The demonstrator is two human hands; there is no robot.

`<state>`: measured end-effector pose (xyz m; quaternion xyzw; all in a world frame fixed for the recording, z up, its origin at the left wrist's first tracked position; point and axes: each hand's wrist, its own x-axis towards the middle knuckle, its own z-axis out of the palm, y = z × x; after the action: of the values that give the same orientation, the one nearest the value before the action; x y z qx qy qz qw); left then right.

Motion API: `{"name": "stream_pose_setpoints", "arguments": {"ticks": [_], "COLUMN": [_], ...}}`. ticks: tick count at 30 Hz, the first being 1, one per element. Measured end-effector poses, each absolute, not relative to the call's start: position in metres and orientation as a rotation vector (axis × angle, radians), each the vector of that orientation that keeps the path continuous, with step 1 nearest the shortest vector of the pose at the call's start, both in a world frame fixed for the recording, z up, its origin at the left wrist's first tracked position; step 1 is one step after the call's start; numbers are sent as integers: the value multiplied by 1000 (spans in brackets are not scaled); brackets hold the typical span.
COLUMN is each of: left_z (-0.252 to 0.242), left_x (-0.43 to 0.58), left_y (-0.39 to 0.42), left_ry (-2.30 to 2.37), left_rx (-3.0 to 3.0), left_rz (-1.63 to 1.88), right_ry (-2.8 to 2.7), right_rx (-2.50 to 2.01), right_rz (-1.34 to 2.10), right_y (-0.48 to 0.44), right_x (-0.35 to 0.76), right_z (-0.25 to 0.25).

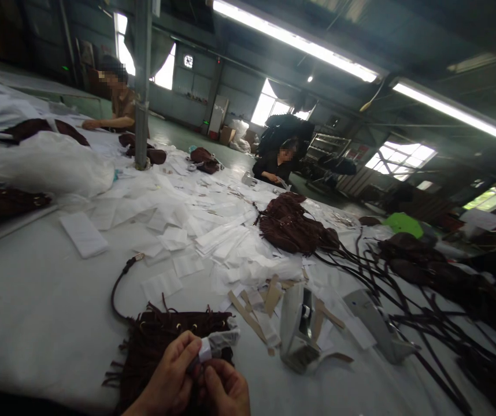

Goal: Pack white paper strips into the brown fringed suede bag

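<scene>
My left hand and my right hand meet at the bottom middle, both closed on a small white wrapped piece with a greyish end. Just under them lies a dark brown fringed suede bag with metal eyelets, and its thin strap curves off to the left. The fingers of both hands pinch the white piece above the bag's top edge.
White paper slips and tan strips litter the white table. A tape dispenser stands right of my hands. A heap of brown bags and dark straps lie right. Two people work at the far side.
</scene>
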<state>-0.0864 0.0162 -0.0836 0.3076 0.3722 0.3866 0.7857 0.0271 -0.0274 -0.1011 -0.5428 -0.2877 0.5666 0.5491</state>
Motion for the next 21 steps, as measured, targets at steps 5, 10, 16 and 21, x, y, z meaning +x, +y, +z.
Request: {"name": "stream_pose_setpoints", "arguments": {"ticks": [5,10,16,21], "left_z": [-86,-81,-67,-69], "left_x": [-83,-84,-86,-90], "left_y": [14,14,14,14], "left_ry": [742,768,830,832], "left_rx": [574,622,771,833], "left_rz": [814,817,899,834], "right_ry": [-638,-599,-619,-1059], "right_rx": [-1353,-1437,-1542,-1810], "right_rz": [1297,1218,1060,666], "right_y": [-29,-30,-30,-33], "right_x": [25,19,19,30], "right_z": [-96,-98,-97,-102]}}
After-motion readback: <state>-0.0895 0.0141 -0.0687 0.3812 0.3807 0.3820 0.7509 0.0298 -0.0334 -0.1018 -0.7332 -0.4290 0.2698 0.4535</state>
